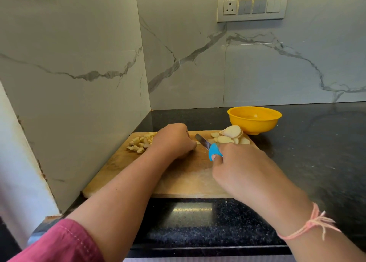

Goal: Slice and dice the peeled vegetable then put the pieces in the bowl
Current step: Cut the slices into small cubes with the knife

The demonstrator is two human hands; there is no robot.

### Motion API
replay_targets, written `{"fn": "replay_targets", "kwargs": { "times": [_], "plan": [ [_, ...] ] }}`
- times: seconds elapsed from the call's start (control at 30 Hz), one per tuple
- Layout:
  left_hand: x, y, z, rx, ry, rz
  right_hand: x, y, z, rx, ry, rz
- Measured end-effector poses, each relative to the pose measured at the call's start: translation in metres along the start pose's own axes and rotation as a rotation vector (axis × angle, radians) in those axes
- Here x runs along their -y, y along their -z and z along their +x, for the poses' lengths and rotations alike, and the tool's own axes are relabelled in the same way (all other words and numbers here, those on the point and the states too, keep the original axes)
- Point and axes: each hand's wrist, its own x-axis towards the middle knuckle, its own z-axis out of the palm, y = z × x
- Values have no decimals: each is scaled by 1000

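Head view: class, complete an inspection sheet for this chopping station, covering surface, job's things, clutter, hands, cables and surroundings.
Surface: dark speckled counter; wooden cutting board lies on it in the corner.
Job's things: diced pieces heaped at the board's far left; slices piled at its far right; yellow bowl on the counter behind the slices, no pieces seen inside; knife over the board.
Clutter: nothing seen.
Hands: right hand grips the knife's blue handle; left hand has its fingers curled beside the blade, and what it holds is hidden.
Cables: nothing seen.
Surroundings: marble-look wall; socket and switch panel on the wall above the bowl.
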Motion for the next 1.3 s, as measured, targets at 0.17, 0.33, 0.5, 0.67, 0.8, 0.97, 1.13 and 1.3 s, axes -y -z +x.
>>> {"fn": "replay_targets", "kwargs": {
  "times": [0.17,0.33,0.5,0.67,0.8,0.97,1.13,1.3],
  "plan": [
    [0,0,-4,11,-10,-19,3,-5,5,-15,50,-36],
    [-1,2,-4,18,-13,-29,0,7,-1,-3,122,-99],
    [1,2,-4,15,-17,-42,-9,23,-11,44,163,-147],
    [1,5,-3,54,2,-59,-15,17,-6,-41,85,-71],
    [2,6,-1,64,18,-82,-14,5,-1,-66,62,-38],
    [1,1,-3,22,-43,-100,-9,2,-1,-63,67,-43],
    [-4,-3,-4,1,-73,-112,-4,3,-4,-51,107,-69],
    [-6,-3,-4,15,-68,-117,-5,10,-11,-20,155,-131]
  ]
}}
